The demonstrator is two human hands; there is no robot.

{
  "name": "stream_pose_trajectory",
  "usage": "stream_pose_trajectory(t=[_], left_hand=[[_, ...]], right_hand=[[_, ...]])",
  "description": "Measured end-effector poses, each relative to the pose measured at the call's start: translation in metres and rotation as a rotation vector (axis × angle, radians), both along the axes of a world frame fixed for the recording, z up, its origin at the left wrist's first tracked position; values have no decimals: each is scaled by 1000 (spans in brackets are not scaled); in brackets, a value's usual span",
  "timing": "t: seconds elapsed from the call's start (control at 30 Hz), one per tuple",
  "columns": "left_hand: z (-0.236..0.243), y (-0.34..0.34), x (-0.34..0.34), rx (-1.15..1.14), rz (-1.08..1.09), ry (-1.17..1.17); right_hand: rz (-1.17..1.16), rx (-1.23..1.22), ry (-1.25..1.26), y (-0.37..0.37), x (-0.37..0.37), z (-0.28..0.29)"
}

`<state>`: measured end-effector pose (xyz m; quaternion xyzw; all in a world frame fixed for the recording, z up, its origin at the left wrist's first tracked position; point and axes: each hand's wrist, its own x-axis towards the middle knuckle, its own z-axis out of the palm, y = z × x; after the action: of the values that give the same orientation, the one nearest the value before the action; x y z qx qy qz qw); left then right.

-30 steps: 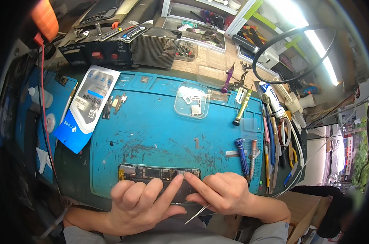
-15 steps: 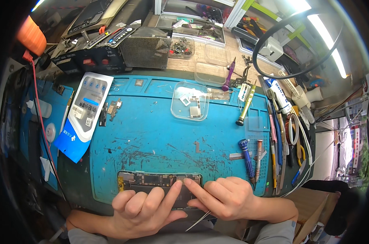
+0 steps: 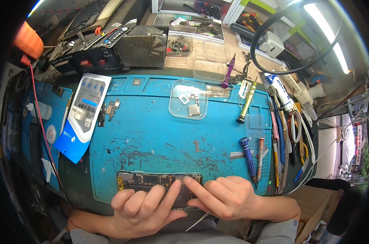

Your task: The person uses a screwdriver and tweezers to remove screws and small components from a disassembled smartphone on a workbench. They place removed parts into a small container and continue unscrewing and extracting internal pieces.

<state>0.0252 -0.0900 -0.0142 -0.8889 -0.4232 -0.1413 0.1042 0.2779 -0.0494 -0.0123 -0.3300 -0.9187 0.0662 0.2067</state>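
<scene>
Head view: an opened phone (image 3: 144,179) is set at the near edge of the blue mat (image 3: 160,134), its circuit board exposed along the far side. Both index fingertips are placed almost together on the board's right end. The left hand (image 3: 144,207) is half open, index extended, other fingers curled, nothing seen gripped (palm hidden, though). By the right hand's (image 3: 229,199) curled fingers, tweezers (image 3: 198,220) are held, tips pointed toward the body.

Progress, as judged: opening is done; seating or pressing seems in hand; the board is not yet covered and the phone not yet closed. Metal plates (image 3: 194,109) are left in a clear box (image 3: 176,114) near the mat's far edge. A small bracket (image 3: 197,146) is left loose beyond the phone; a blue screwdriver (image 3: 247,156) is laid near the mat's right edge.
</scene>
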Motion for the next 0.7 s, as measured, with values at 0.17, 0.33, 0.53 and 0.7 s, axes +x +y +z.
stream_pose_trajectory(t=[0.17, 0.33, 0.53, 0.7], left_hand=[[4, 5, 2, -17, -21, 24], [4, 5, 2, -50, -19, 21], [5, 5, 3, -51, -29, 33], [6, 6, 5, -23, -48, 60]], right_hand=[[13, 0, -13, 1, 0, 1], [20, -7, -12, 1, 0, 1], [-1, 38, 7, -1, 2, 0], [-179, 87, 115, -2, 9, 17]])
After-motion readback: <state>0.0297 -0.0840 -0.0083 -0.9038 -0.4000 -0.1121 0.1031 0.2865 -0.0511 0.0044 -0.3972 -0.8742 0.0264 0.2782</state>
